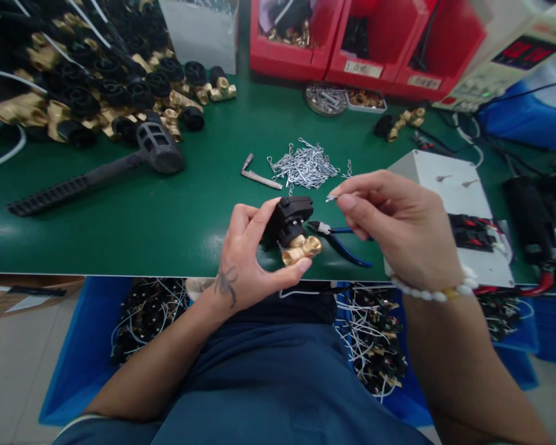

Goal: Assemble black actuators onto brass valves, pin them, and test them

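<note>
My left hand (248, 259) grips a valve (301, 249) with a brass body and a black actuator on top, near the table's front edge. Its thumb presses below the brass port. Pinched between thumb and fingertips of my right hand (393, 225) is a small metal clip (330, 198), just right of the actuator and apart from it. Most of the clip is hidden by the fingers. Beyond my hands lies a pile of cotter pins (304, 165). Blue-handled cutters (340, 240) rest on the table between the valve and my right hand.
A black mallet (120, 164) lies at left, before a heap of brass valves (106, 93). A small bent tool (261, 178) sits beside the pins. Red bins (328, 68) stand at the back. At right are a white box (438, 162) and cables. Blue crates (86, 346) are below.
</note>
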Demonstrator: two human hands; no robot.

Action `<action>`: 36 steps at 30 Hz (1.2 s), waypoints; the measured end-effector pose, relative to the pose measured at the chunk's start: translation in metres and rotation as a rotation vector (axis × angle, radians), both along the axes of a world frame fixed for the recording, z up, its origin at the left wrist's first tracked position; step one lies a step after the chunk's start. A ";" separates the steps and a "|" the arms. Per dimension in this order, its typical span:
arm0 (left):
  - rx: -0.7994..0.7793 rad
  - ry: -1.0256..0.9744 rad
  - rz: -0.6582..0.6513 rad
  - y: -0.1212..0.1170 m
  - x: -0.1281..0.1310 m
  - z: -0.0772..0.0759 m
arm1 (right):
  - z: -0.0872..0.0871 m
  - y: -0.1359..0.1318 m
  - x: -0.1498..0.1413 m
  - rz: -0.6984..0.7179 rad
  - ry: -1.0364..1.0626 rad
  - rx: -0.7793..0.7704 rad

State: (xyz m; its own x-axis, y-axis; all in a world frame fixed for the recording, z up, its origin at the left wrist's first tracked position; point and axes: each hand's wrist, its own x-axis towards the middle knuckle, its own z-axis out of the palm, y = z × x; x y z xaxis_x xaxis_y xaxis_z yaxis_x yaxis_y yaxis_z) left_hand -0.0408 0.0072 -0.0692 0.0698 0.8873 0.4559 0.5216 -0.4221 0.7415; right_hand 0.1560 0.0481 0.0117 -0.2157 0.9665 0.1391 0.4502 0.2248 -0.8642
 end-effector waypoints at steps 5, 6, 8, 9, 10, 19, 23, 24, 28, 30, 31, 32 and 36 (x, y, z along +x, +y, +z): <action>0.023 -0.013 -0.055 0.002 0.007 0.000 | 0.010 -0.013 -0.005 0.076 -0.106 -0.023; 0.028 -0.007 -0.056 0.002 0.007 0.000 | 0.011 -0.015 -0.006 0.077 -0.132 -0.016; 0.029 0.004 -0.058 0.002 0.008 0.000 | 0.011 -0.016 -0.009 0.068 -0.173 0.006; 0.025 0.006 -0.058 0.002 0.008 0.000 | 0.012 -0.017 -0.010 0.064 -0.195 0.016; 0.022 0.005 -0.058 0.002 0.007 0.000 | 0.013 -0.017 -0.011 0.065 -0.224 0.025; 0.027 0.022 -0.066 0.002 0.007 0.001 | 0.021 -0.014 -0.021 0.131 -0.437 0.141; 0.030 0.047 -0.058 0.002 0.006 0.000 | 0.026 -0.012 -0.021 0.176 -0.470 0.131; 0.033 0.050 -0.057 0.002 0.006 0.000 | 0.027 -0.012 -0.021 0.195 -0.481 0.133; 0.028 0.043 -0.064 0.002 0.007 0.000 | 0.031 -0.015 -0.021 0.224 -0.552 0.194; 0.023 0.028 -0.075 0.002 0.007 0.000 | 0.029 -0.016 -0.021 0.217 -0.567 0.223; 0.022 0.021 -0.079 0.002 0.007 0.000 | 0.028 -0.016 -0.021 0.219 -0.560 0.225; 0.025 0.016 -0.081 0.002 0.006 0.000 | 0.026 -0.016 -0.021 0.224 -0.543 0.222; 0.040 0.021 -0.081 0.002 0.006 0.000 | 0.019 -0.018 -0.023 0.192 -0.453 0.169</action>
